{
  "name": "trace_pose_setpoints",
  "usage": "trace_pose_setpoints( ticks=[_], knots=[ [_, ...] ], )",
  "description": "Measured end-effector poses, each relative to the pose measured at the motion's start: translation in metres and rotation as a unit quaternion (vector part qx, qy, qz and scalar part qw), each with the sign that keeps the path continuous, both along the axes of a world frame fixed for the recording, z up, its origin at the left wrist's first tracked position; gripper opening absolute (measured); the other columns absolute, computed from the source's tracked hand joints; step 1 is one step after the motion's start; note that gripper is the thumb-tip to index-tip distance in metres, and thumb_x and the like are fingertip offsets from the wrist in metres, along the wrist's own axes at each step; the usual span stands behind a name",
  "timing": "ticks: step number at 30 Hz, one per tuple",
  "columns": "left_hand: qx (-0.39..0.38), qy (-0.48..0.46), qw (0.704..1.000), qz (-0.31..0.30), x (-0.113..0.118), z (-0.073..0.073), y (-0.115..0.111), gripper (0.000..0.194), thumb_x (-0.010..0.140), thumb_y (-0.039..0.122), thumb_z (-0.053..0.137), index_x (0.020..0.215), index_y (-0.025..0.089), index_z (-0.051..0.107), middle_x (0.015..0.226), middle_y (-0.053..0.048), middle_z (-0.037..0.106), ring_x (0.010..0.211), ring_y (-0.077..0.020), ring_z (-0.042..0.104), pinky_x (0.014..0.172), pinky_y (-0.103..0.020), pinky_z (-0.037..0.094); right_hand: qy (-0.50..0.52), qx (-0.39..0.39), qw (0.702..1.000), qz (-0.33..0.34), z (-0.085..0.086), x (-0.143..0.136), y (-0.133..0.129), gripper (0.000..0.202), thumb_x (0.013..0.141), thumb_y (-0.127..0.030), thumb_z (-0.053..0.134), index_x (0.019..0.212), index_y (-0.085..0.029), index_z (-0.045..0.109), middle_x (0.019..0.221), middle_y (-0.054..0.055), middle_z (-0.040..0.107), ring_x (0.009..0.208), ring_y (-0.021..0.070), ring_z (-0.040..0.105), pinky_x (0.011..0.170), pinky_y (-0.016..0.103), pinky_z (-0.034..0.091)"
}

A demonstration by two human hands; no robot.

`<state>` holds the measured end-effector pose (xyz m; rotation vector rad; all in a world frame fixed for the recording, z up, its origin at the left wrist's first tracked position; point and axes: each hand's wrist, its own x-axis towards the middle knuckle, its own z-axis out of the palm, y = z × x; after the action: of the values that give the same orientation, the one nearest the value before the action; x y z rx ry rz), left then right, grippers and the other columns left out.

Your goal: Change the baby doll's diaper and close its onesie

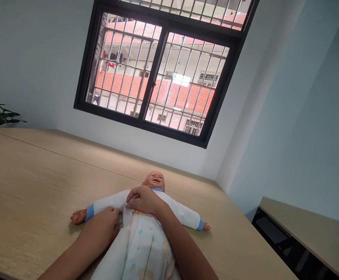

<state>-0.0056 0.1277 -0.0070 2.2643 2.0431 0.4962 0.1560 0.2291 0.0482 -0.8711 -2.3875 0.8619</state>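
A baby doll [154, 179] lies on its back on the table, arms spread wide, in a white top [184, 213] with blue cuffs and collar. Over its lower body is a white garment [147, 237] with a pale print and a seam down the middle. My right hand [143, 199] rests across the doll's chest, its fingertips pinching the white cloth edge at the doll's side. Beside it, my left hand [109, 221] is curled closed against the same cloth, below the doll's outstretched arm. What its fingers grip is partly hidden.
The doll lies on a wide wooden table [41, 186] with a seam near its far edge. Beyond it are a wall and a barred window [158, 74]. Plant leaves [2, 114] show at the left. A lower wood-topped cabinet [309, 229] with a dark front stands at the right.
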Motion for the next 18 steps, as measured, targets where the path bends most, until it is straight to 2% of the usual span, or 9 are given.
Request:
trace_pose_setpoints(
  ticks=[6, 13, 18],
  knots=[
    [0.014, 0.015, 1.000, 0.005, -0.002, -0.001, 0.000, 0.029, 0.091, 0.016, 0.037, 0.096, 0.013, 0.065, 0.099, -0.015, 0.068, 0.092, -0.0294, 0.069, 0.080, -0.039, 0.046, 0.003, -0.031, 1.000, 0.001, 0.005, 0.001, -0.004, 0.019, 0.072, -0.032, 0.080, 0.079, -0.018, 0.070, 0.066, -0.003, 0.060, 0.061, 0.0104, 0.053, 0.054, 0.021, 0.037],
    [0.039, -0.015, 0.999, 0.022, -0.005, 0.001, 0.003, 0.028, 0.092, 0.019, 0.036, 0.083, 0.017, 0.062, 0.092, -0.012, 0.071, 0.088, -0.0271, 0.068, 0.073, -0.035, 0.042, -0.012, -0.032, 0.999, -0.006, 0.004, 0.001, -0.004, 0.016, 0.074, -0.030, 0.078, 0.080, -0.018, 0.069, 0.068, -0.002, 0.063, 0.062, 0.0107, 0.055, 0.054, 0.020, 0.038],
    [0.026, -0.077, 0.993, 0.080, -0.018, -0.002, 0.013, 0.028, 0.092, 0.027, 0.037, 0.072, 0.019, 0.055, 0.079, -0.009, 0.071, 0.075, -0.0251, 0.066, 0.064, -0.032, 0.035, -0.026, -0.013, 1.000, 0.000, 0.004, 0.003, -0.003, 0.013, 0.075, -0.027, 0.075, 0.083, -0.018, 0.069, 0.072, -0.002, 0.065, 0.066, 0.0114, 0.059, 0.056, 0.020, 0.040]
  ],
)
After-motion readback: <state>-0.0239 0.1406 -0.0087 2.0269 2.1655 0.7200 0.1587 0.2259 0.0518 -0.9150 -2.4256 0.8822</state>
